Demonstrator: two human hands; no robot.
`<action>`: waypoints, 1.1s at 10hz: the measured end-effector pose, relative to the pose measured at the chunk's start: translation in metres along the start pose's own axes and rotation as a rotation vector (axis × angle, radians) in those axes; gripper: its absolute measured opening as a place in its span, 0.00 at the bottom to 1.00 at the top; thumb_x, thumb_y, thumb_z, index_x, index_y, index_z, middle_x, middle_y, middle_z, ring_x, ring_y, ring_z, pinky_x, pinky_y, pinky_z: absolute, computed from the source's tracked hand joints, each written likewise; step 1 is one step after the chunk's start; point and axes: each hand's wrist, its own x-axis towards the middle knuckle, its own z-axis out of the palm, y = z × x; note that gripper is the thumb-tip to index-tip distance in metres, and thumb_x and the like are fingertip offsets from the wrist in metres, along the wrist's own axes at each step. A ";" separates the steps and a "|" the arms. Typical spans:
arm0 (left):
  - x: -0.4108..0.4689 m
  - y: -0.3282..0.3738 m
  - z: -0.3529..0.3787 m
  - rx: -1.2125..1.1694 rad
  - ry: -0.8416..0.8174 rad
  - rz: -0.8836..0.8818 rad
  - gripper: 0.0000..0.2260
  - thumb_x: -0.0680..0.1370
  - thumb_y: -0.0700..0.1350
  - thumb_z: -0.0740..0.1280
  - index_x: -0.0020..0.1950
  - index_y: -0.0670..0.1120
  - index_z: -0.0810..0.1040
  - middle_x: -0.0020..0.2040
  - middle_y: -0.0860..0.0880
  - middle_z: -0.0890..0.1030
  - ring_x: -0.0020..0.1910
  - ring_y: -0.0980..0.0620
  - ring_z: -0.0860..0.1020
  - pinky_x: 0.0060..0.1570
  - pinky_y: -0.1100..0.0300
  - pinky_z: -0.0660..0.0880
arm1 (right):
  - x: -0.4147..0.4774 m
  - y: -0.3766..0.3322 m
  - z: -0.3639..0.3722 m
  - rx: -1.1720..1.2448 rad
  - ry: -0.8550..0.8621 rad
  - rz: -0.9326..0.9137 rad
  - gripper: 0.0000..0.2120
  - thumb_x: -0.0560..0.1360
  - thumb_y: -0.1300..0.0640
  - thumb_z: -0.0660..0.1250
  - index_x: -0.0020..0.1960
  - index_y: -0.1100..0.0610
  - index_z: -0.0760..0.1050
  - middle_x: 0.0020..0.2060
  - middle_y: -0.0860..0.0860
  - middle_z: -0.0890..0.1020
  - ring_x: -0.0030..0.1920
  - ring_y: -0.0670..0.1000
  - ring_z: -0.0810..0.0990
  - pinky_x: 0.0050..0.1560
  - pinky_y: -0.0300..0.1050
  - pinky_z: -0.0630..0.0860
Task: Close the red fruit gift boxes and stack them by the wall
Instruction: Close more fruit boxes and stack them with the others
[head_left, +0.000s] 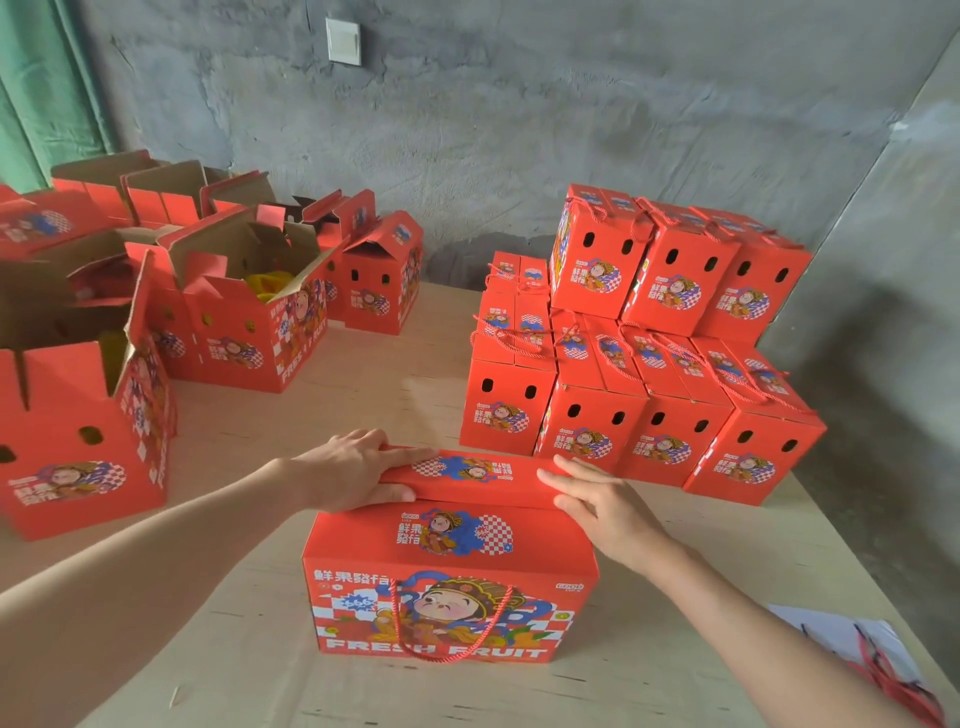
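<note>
Several closed boxes (644, 374) already stacked in two tiers at right of frame, near the grey wall (519, 130); exact count not clear. Several open boxes (249, 312) left at upper left and left edge, flaps up, yellow contents visible in at least one. One box (449, 571) in hand at lower centre on the table (363, 395), rope handle hanging down its front face. Top flap (478, 475) folded over but apparently not yet tucked flat, its far edge slightly raised. Judged stage: mid-task, closing of the current box nearly complete, stacking of it and closing of the open boxes left to do. Left hand (348, 467) laid flat on the flap's left end, fingers extended and together, thumb wrapped under the near edge. Right hand (597, 504) laid flat on the flap's right end, fingers spread and extended. Neither hand closed around anything; both pressed palm-down on cardboard. Loose red cords (893, 675) on white paper at lower right.
</note>
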 end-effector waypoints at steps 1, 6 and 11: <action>-0.004 0.003 0.007 -0.037 0.039 -0.019 0.35 0.66 0.76 0.41 0.73 0.71 0.46 0.59 0.48 0.70 0.61 0.47 0.70 0.60 0.52 0.69 | -0.022 -0.019 0.012 -0.045 0.217 0.042 0.19 0.77 0.57 0.67 0.68 0.55 0.73 0.70 0.54 0.69 0.71 0.52 0.65 0.72 0.46 0.61; 0.002 -0.013 -0.036 -0.244 0.284 -0.132 0.09 0.76 0.53 0.66 0.56 0.60 0.78 0.45 0.59 0.78 0.45 0.56 0.78 0.40 0.68 0.68 | -0.065 -0.082 0.064 -0.163 0.316 -0.068 0.25 0.64 0.54 0.79 0.58 0.51 0.72 0.49 0.53 0.79 0.49 0.48 0.75 0.45 0.41 0.78; -0.028 0.040 -0.066 -0.234 0.024 -0.025 0.36 0.72 0.34 0.56 0.76 0.61 0.54 0.38 0.50 0.77 0.26 0.57 0.74 0.27 0.67 0.71 | 0.010 -0.092 0.057 0.062 0.102 0.375 0.27 0.79 0.43 0.58 0.68 0.63 0.69 0.69 0.58 0.65 0.71 0.56 0.63 0.70 0.44 0.58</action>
